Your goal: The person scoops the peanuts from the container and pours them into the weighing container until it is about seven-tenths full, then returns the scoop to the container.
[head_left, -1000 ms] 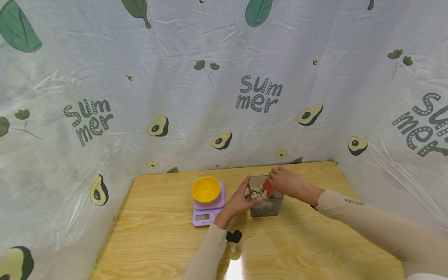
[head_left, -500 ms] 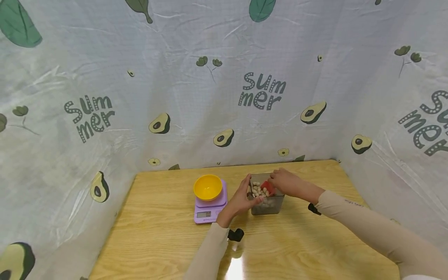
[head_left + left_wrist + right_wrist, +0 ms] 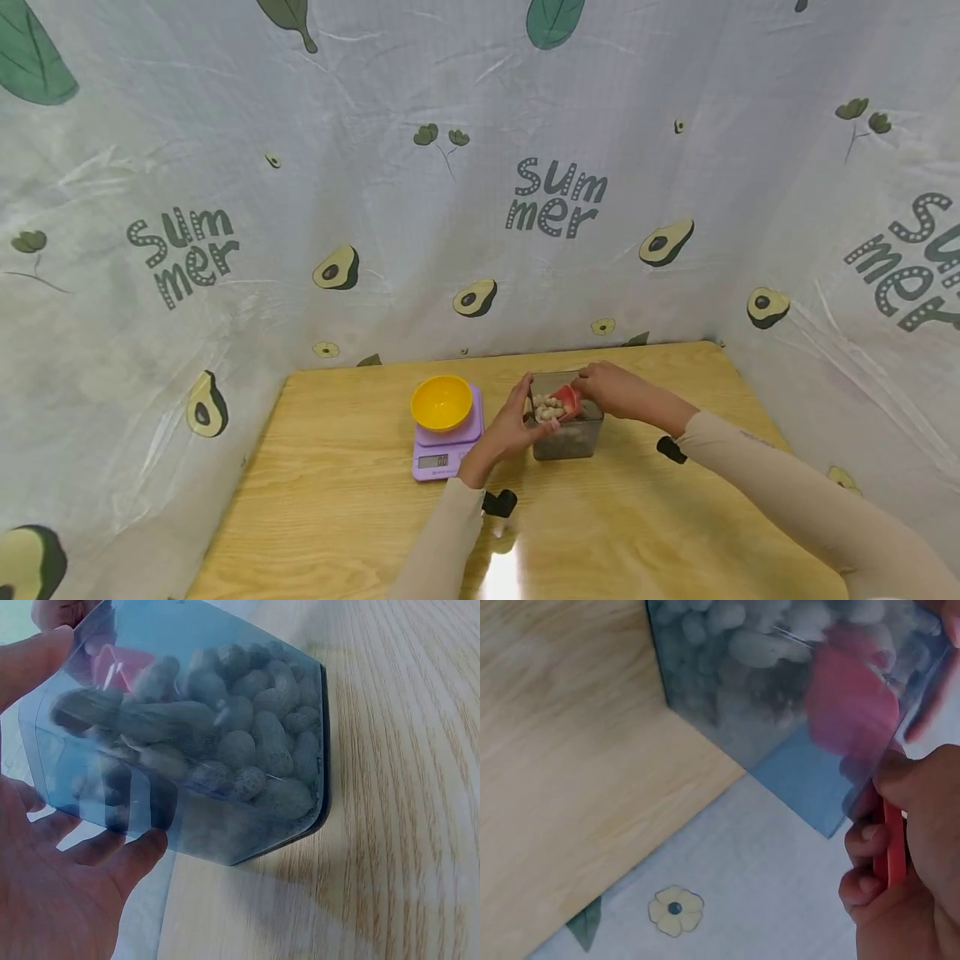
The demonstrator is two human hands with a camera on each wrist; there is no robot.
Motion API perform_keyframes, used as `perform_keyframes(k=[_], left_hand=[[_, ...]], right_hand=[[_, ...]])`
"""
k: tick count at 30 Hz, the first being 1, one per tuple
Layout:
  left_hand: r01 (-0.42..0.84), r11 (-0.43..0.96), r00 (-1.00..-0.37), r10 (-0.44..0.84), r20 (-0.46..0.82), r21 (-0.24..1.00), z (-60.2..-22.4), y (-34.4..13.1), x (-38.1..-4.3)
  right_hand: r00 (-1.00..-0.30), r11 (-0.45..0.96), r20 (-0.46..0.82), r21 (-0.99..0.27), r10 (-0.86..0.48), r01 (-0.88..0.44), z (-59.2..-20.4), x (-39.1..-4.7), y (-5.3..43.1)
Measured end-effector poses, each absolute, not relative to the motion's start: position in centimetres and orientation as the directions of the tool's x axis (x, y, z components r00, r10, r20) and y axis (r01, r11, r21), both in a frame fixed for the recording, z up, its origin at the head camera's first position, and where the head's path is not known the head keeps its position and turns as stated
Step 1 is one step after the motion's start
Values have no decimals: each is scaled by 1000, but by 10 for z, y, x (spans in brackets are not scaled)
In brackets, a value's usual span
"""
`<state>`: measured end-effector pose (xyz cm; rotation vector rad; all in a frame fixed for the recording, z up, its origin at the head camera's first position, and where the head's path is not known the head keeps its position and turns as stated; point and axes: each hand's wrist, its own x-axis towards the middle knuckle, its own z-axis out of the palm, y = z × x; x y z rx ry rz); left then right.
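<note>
yellow bowl (image 3: 442,403) I see on a purple scale (image 3: 467,432), its screen (image 3: 433,462) at 0.0, lt. brown wood table (image 3: 337,500), white cloth (image 3: 405,217) behind & on both sides, w/ "summer" words (image 3: 557,218), cut avocados (image 3: 480,292), green leaves (image 3: 553,23) & pale flowers (image 3: 602,327)

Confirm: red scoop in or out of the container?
Partly in: the right wrist view shows the red scoop through the container wall, its handle outside, gripped by the right hand.

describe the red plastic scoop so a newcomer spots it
On the pale wooden table, right of the round yellow bowl, is a see-through grey plastic box of tan peanuts. The scoop reaches inside, its handle in the right hand: the only red thing there.
</note>
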<state>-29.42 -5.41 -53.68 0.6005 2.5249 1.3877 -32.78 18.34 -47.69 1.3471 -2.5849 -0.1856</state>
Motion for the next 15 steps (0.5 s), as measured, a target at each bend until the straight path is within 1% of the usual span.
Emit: perform_keyframes(k=[2, 6, 10, 15], left_hand=[[254, 475, -897, 441, 21, 842, -536, -53, -293], [256, 488, -897, 442, 17, 834, -534, -53, -292], [246, 495, -898, 439, 4, 833, -534, -52, -292], [235, 495, -903, 431, -1, 837, -533, -49, -292]], right_hand=[[-552, 572, 150, 200, -820, -796, -477, -326, 183], [-530, 560, 180, 240, -829, -793, -483, -325, 180], [-560, 598, 219, 208, -799, -774, -484, -325, 181], [-539, 589, 252, 206, -804, -782, -484, -327, 180]])
